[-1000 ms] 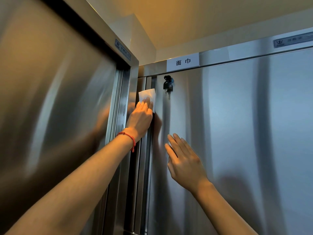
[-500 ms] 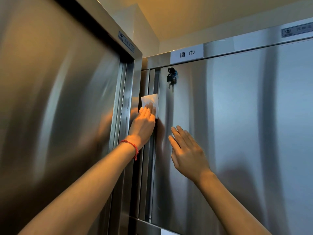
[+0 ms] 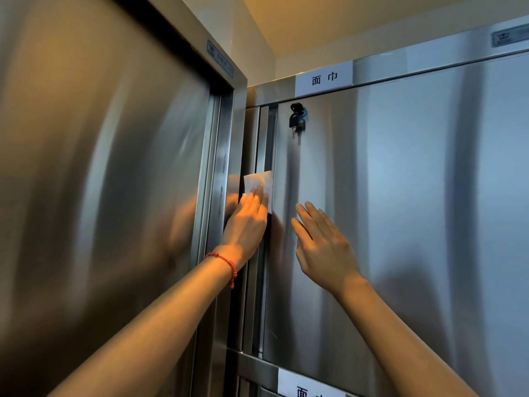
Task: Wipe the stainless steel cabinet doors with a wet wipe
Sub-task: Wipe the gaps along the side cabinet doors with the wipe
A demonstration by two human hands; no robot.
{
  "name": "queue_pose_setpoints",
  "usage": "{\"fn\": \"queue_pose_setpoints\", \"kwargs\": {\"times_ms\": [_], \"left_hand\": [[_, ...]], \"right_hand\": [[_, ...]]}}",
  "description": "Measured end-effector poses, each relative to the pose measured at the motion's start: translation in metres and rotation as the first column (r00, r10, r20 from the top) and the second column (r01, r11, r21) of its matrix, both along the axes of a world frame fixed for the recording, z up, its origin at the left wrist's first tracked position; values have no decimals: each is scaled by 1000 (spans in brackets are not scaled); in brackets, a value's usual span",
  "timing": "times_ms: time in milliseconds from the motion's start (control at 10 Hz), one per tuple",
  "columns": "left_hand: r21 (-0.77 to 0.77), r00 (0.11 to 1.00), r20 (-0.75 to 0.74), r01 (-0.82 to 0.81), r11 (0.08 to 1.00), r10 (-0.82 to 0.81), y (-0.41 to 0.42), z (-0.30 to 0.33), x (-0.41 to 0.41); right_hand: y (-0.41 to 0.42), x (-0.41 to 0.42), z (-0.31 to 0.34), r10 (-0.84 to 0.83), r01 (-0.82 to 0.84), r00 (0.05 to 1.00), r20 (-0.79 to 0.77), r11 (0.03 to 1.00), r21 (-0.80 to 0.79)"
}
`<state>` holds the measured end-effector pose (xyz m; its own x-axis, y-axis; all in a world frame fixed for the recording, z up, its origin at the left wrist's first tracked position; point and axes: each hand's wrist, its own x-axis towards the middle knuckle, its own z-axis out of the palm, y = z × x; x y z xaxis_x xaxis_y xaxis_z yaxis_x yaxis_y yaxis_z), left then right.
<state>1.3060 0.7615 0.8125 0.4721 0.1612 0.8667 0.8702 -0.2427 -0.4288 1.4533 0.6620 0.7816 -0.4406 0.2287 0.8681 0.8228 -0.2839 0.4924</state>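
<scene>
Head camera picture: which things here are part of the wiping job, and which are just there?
Part of the job:
wipe, pressed flat by the left hand
right door, with the right hand flat against it
left door

Just there:
keys hanging in the lock
label above the right door
red bracelet on the left wrist

You have one view only, from the camera on your head. It looks forward and tilted upward, close to the steel cabinet door [image 3: 400,210], with the ceiling [image 3: 329,18] at the top edge and both forearms reaching in from the bottom of the frame.
</scene>
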Motion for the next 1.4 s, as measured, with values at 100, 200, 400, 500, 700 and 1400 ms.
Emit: {"fn": "queue_pose_setpoints", "kwargs": {"times_ms": [100,200,400,500,700,1400], "left_hand": [[107,998,44,35,994,-40,7,-8,1],[142,998,35,53,988,-59,11,-13,1],[233,996,22,82,969,-90,17,5,1],[239,996,32,68,969,-78,17,4,2],[227,995,45,72,971,-85,18,-17,-1],[288,992,34,110,951,-125,16,-22,-1]], "right_hand": [[0,0,0,-6,6,1000,-1,1000,-7],[-2,-1,0,-10,10,1000,-12,1000,-7],[-1,-1,0,-15,15,1000,-9,1000,-8],[0,-1,-1,-17,17,1000,-8,1000,-13],[0,0,-1,-10,10,1000,-10,1000,-19],[1,0,-1,-31,31,999,8,1000,-1]]}}
